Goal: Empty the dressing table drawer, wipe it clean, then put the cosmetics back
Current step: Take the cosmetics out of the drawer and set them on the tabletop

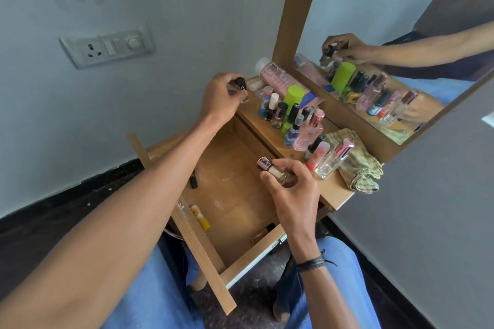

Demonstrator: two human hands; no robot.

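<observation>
The left hand [222,96] gripped a small bottle [54,85] over the desk [334,189] for setting down. The right hand [291,189] clutched a perfume [272,172] above the drawer [235,195] (still partly full).

Walls [187,8] painted pale grey-white, with faint smudges at upper left. A white switch plate [107,47] with socket, rocker and round dial is fixed to the left wall. Dark skirting [66,192] runs along the base of that wall. The floor [240,299] is dark and speckled. A wooden table [336,189] stands against the wall, carrying a wood-framed mirror [374,21]. Lighting is soft, even daylight; its source is not in view.
</observation>
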